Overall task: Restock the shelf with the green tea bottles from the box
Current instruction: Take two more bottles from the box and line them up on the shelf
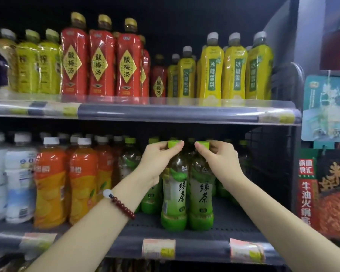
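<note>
Two green tea bottles stand side by side, touching, on the lower shelf (234, 222) near its front edge. My left hand (157, 160) pinches the green cap of the left bottle (175, 193). My right hand (218, 158) pinches the cap of the right bottle (201, 193). More green tea bottles (151, 197) stand behind them, further back on the shelf and partly hidden by my arms. The box is out of view.
Orange drink bottles (49, 183) and white bottles (18, 179) fill the lower shelf to the left. Red and yellow bottles line the upper shelf (165, 112). A dark wire side panel (269, 163) closes the shelf on the right, with hanging packets (326, 108) beyond it.
</note>
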Motion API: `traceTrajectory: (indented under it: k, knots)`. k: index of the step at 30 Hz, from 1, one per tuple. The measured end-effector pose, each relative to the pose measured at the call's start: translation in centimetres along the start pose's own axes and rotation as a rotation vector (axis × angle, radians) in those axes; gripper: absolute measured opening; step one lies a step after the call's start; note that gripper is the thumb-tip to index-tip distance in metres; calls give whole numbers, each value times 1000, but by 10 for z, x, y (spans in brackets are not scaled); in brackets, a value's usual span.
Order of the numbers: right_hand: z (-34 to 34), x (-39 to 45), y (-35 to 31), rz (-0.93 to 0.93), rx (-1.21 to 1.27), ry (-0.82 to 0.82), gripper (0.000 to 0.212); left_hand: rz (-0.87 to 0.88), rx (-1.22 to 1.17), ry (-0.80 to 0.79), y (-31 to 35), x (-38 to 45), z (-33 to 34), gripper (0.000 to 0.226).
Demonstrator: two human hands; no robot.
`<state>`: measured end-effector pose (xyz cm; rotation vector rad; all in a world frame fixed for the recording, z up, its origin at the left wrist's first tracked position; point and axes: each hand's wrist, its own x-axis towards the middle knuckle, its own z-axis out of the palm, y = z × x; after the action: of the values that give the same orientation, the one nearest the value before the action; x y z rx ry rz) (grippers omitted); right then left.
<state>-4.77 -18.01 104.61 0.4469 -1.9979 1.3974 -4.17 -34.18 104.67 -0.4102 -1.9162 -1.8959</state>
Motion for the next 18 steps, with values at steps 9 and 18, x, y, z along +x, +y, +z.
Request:
traceTrajectory:
  k: [9,18]
  knots:
    - [10,-13,25,73,83,77,49,21,182,-67,-25,-18,11,63]
    - [-4,-68,71,217,-157,-260,48,-136,579,-135,-72,-53,-14,84]
